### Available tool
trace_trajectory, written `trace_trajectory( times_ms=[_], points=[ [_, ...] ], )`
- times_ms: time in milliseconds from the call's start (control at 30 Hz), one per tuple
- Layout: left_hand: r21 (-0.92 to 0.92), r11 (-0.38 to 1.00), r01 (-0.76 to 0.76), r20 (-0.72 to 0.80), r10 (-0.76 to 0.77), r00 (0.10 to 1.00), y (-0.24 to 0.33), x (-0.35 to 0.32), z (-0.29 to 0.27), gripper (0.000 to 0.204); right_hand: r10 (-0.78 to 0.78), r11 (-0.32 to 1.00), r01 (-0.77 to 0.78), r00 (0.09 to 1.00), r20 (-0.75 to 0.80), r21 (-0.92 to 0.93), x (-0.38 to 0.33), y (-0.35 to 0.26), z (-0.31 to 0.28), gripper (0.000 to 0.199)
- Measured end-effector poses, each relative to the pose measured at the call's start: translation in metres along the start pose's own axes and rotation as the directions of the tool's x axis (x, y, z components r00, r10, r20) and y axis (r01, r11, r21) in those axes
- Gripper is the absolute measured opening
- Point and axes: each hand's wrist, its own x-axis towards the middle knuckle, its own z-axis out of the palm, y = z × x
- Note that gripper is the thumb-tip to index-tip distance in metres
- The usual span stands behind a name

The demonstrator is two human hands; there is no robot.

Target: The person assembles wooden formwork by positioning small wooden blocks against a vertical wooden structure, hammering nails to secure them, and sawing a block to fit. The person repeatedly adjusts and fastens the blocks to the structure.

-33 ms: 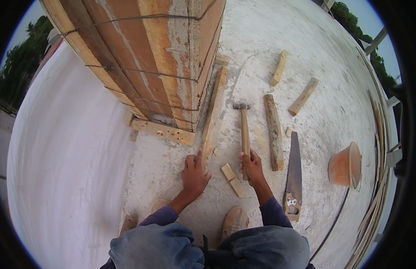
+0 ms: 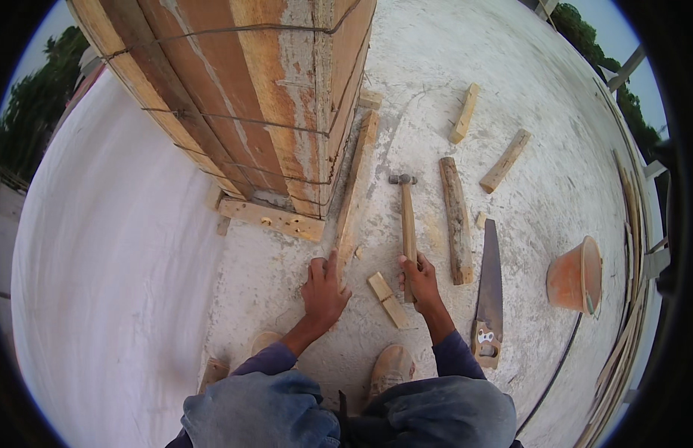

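Observation:
The wooden handle of a hammer is wrapped in the fingers of my right hand; its metal head points away from me. My left hand is closed around the near end of a long wooden batten, which runs beside the base of a wire-bound timber column form. Between my hands, a short wood block lies on the concrete. A hand saw rests flat to the right of my right hand, near a rough round-sided timber piece.
Two more wood offcuts lie farther off, one squarish and one rounder. An orange bucket stands at right by a dark hose. Long wooden strips line the right edge; white sheeting spreads at left.

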Motion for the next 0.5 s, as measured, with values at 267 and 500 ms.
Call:
trace_trajectory(
  times_ms=[267,500],
  points=[
    [-0.054,0.999,-0.009,0.009,0.009,1.0,0.001,0.001,-0.006,0.093,-0.001,1.0,0.0,0.999,-0.048,-0.025,-0.013,0.011,0.003,0.042],
    [-0.555,0.829,0.074,0.111,-0.014,0.994,-0.005,0.007,-0.022,0.083,-0.064,0.972,0.047,0.996,-0.069,-0.228,-0.022,0.018,0.005,0.055]
  ],
)
